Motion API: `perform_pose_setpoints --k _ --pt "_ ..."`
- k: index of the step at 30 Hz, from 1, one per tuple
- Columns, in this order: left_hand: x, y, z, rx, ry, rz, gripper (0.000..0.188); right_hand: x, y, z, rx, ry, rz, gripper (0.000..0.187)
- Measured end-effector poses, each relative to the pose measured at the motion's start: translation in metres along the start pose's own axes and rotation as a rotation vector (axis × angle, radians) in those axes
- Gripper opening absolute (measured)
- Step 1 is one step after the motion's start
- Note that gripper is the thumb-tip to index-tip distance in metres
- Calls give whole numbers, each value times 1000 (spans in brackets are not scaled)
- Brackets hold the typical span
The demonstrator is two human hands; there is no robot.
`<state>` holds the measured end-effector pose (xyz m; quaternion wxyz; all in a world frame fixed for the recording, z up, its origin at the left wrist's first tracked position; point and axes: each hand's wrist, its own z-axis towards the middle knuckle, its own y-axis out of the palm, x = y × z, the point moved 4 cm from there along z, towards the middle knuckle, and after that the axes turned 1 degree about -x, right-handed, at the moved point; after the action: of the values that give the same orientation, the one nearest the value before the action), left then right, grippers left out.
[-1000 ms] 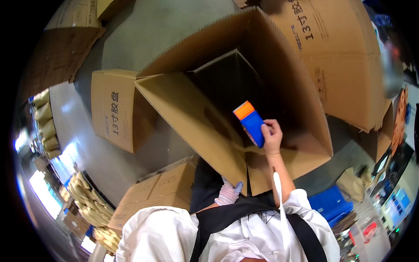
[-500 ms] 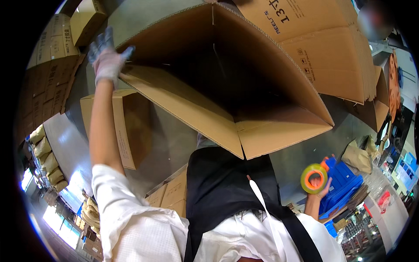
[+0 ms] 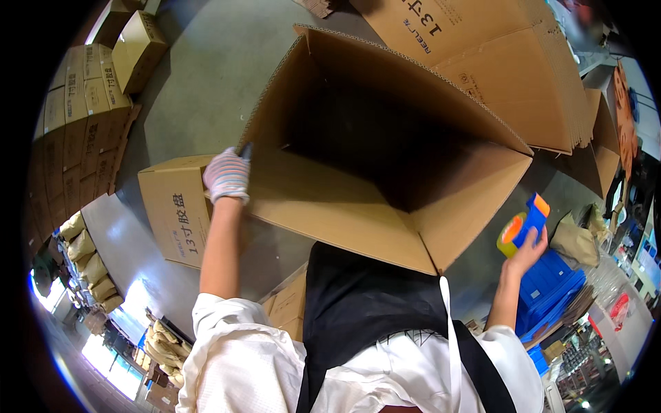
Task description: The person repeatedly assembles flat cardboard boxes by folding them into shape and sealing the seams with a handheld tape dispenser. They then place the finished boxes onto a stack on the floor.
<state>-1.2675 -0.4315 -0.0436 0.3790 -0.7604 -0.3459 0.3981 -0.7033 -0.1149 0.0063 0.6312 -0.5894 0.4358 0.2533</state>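
A large cardboard box (image 3: 330, 199) stands tilted in front of me, its top unfolded and its dark inside facing up. My left hand (image 3: 227, 177), in a striped glove with dark fingertips, is closed on the box's left corner edge. Off to the right of the box, my bare right hand (image 3: 529, 252) grips a blue and orange tape dispenser (image 3: 533, 219). On it sits a yellow-green roll of tape (image 3: 508, 237) with an orange core. The box's bottom is too dark to make out.
Behind the box to the right leans a stack of flattened cartons (image 3: 509, 76). A closed carton (image 3: 175, 213) stands by my left hand, and stacked cartons (image 3: 82, 124) rise at the far left. Blue bins (image 3: 547, 292) lie below my right hand.
The box has turned and its left corner swung nearer. My left hand went from spread fingers to a hold on its edge. My right hand rose, turning the tape dispenser.
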Motion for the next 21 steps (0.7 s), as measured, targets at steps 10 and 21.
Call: perform_pose_setpoints --k 10,21 --pt "186 164 -37 -897 397 -143 76 53 268 -134 -1192 -557 -884 70" --pt "84 10 -40 -497 373 -549 42 46 223 -109 -1405 -954 -702 53"
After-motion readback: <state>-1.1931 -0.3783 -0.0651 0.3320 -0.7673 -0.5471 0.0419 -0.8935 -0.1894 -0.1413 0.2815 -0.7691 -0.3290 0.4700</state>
